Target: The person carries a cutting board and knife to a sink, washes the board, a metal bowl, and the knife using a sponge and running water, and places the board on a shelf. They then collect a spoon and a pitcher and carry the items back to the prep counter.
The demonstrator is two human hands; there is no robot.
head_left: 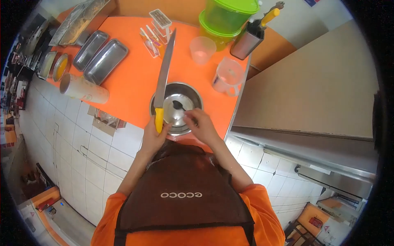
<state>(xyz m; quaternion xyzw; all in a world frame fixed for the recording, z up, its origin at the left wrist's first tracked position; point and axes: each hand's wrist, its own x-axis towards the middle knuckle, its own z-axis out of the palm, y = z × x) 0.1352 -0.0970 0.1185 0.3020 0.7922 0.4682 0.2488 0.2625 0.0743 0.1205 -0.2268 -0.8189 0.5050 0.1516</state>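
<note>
My left hand (152, 136) is closed around the yellow handle of a long knife (166, 73), whose blade points up and away across the table. Just to the right, my right hand (202, 126) pinches a small black spoon (177, 105). The spoon's dark head is over a round steel bowl (198, 94) at the table's near edge. Both hands are at the near side of the bowl, and the knife crosses over its left rim. The bowl's inside looks shiny; its contents, if any, I cannot make out.
On the orange table (135, 88) are two steel trays (107, 61), a pale cylinder (84, 88), a clear cup (202, 50), a measuring jug (228, 76), green-lidded tubs (223, 24), a knife block (247, 39) and a small white rack (160, 18). A big brown box-like surface (308, 86) stands right.
</note>
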